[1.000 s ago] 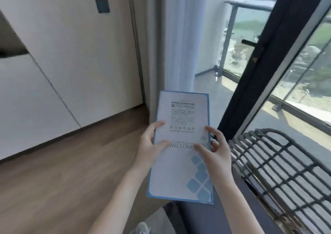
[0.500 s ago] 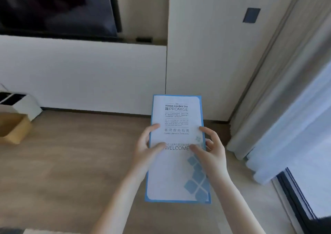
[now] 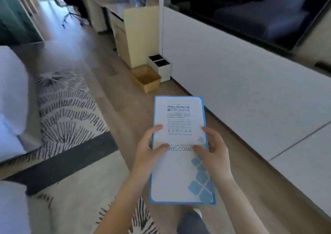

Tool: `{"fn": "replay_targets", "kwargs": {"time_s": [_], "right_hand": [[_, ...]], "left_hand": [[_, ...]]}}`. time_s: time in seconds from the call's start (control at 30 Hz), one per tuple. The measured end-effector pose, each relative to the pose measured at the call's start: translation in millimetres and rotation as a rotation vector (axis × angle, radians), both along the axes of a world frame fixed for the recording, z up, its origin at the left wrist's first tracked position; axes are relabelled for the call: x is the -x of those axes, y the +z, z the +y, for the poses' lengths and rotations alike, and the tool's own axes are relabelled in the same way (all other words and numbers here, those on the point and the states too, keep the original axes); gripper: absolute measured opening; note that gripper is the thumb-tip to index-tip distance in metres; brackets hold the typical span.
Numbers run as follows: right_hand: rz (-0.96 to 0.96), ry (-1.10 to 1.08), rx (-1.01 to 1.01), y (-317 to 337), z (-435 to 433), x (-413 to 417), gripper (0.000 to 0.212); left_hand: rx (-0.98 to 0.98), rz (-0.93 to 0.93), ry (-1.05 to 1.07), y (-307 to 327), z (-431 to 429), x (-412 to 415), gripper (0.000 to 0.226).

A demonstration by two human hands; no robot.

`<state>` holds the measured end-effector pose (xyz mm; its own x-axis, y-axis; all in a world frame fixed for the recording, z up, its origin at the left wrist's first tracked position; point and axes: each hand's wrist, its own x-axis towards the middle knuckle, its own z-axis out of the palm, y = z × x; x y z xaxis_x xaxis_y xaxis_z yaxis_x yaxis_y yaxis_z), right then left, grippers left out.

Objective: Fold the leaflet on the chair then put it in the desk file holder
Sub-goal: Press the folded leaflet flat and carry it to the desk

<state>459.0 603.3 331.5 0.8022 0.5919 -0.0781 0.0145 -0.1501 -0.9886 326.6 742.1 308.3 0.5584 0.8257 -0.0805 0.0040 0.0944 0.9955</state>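
Note:
I hold a folded white leaflet with a blue border and the word WELCOME in front of me, above the wooden floor. My left hand grips its left edge with the thumb on the front. My right hand grips its right edge the same way. The desk stands far off at the top of the view, blurred; I cannot make out a file holder on it. The woven chair is out of view.
A white low cabinet wall with a dark TV runs along the right. A white two-slot bin and a cardboard box sit on the floor ahead. A patterned rug and a white bed lie left. An office chair stands far back.
The view has swung left, from the window and woven chair past the curtain to the room along the TV wall. Both hands keep the same hold on the leaflet.

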Motion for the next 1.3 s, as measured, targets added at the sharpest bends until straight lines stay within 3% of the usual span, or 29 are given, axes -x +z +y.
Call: {"fn": "replay_targets", "kwargs": {"time_s": [0.27, 0.53, 0.87, 1.03, 1.3], "right_hand": [[0.033, 0.282, -0.018, -15, 184, -66, 0.056], [0.07, 0.481, -0.073, -6, 395, -143, 0.057], [0.169, 0.768, -0.013, -39, 628, -95, 0.055], [0.193, 0.789, -0.025, -43, 764, -54, 0.053], [0.18, 0.697, -0.088, -8, 965, -37, 0.053]], "left_hand": [[-0.027, 0.018, 0.29, -16, 137, -27, 0.055], [-0.048, 0.028, 0.447, 11, 314, -89, 0.052], [0.092, 0.036, 0.771, -16, 482, -35, 0.05], [0.061, 0.023, 0.768, -23, 619, 6, 0.051], [-0.018, 0.044, 0.653, 20, 840, 25, 0.051]]}}
